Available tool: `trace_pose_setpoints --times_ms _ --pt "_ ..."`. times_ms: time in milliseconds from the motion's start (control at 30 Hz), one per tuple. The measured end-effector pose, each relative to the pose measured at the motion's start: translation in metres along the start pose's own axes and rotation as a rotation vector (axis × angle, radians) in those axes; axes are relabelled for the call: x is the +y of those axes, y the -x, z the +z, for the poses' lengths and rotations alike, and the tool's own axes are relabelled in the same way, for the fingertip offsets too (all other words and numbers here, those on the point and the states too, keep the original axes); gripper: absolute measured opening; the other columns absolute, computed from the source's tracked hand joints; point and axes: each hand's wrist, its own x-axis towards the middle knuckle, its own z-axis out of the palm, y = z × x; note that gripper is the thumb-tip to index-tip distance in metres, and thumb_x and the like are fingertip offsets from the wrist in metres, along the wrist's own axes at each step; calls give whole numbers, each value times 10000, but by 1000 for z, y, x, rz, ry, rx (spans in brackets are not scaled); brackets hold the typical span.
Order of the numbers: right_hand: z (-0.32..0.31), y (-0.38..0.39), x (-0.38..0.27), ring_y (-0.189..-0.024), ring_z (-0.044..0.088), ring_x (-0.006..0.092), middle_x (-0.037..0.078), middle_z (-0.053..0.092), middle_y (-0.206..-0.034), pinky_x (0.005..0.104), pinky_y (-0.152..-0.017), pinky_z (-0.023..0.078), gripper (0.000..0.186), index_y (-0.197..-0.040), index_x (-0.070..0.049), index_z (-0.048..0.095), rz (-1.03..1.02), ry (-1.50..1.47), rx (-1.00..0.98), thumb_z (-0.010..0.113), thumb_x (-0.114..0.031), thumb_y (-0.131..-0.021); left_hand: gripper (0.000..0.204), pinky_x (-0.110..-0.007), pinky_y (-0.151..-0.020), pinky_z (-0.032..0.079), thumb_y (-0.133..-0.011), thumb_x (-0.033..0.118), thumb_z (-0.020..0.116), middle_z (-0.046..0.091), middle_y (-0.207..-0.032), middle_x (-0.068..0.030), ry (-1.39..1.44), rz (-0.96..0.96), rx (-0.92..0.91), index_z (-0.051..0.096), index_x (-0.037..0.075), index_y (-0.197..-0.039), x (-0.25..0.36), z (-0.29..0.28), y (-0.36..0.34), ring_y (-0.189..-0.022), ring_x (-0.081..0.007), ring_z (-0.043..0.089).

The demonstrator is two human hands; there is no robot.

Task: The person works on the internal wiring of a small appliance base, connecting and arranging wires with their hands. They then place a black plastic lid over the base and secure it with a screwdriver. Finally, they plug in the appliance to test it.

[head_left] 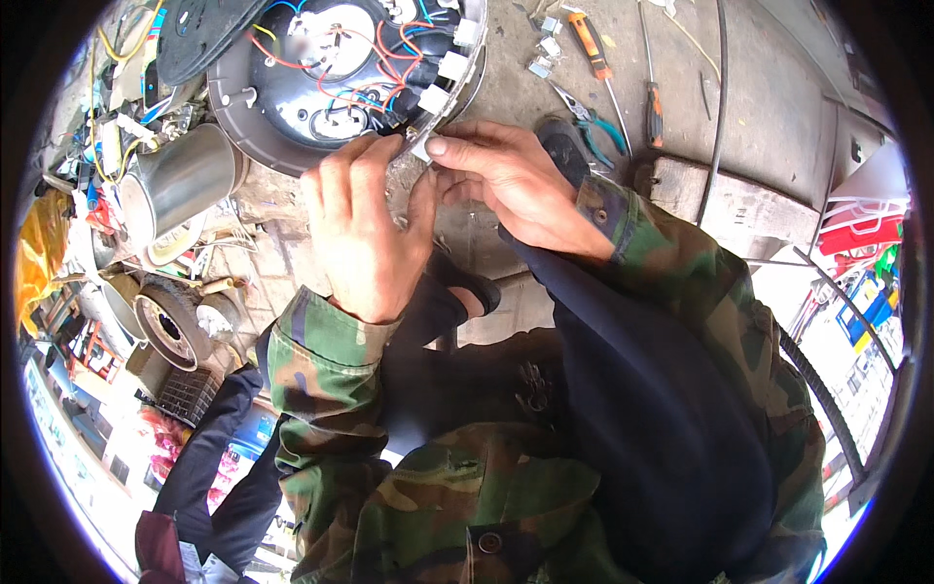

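A round dark appliance housing lies open at the top, showing red, blue and yellow wires and white square push buttons along its right rim. My right hand pinches a small white button between thumb and fingers at the near edge of that rim. Beside it, my left hand has its fingers curled against the same edge, thumb pointing toward the right hand. Whatever lies between the left fingertips is hidden.
Right of the housing lie pliers with teal handles, an orange-handled screwdriver, another screwdriver and loose clear-white pieces. A metal cylinder and assorted parts crowd the left. Another person's dark-trousered legs are at lower left.
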Motion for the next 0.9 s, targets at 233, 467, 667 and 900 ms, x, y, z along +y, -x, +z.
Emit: trace_pose_setpoints --times_ms 233,467,667,900 --pt "-3 -7 2 -887 686 169 69 740 -1012 342 -832 568 249 -1236 19 729 6 -71 0 730 -155 -1058 396 -453 -897 512 -820 75 884 706 -1084 -118 -11 -36 -27 720 71 -1180 -3 8 -2 -995 -350 637" --pt "-13 -6 3 -848 705 167 75 753 -1000 326 -789 577 245 -1226 32 731 -10 -60 -26 745 -125 -1038 327 -451 -821 515 -813 89 910 702 -997 -96 -36 -21 6 724 80 -1081 -6 13 -3 -912 -340 628" --pt "-7 -4 -4 -829 712 161 79 759 -1005 313 -763 571 247 -1235 37 730 -20 89 50 741 -113 -1039 315 -422 -766 509 -795 84 885 644 -923 -84 -34 54 18 724 76 -1066 -13 17 -5 -850 -313 604" --pt "-6 -4 -5 -819 708 154 75 759 -1012 310 -749 570 255 -1233 37 729 -8 107 56 747 -129 -1040 273 -417 -751 516 -805 78 876 639 -902 -80 -55 95 0 720 73 -1029 -15 13 -9 -827 -305 600"
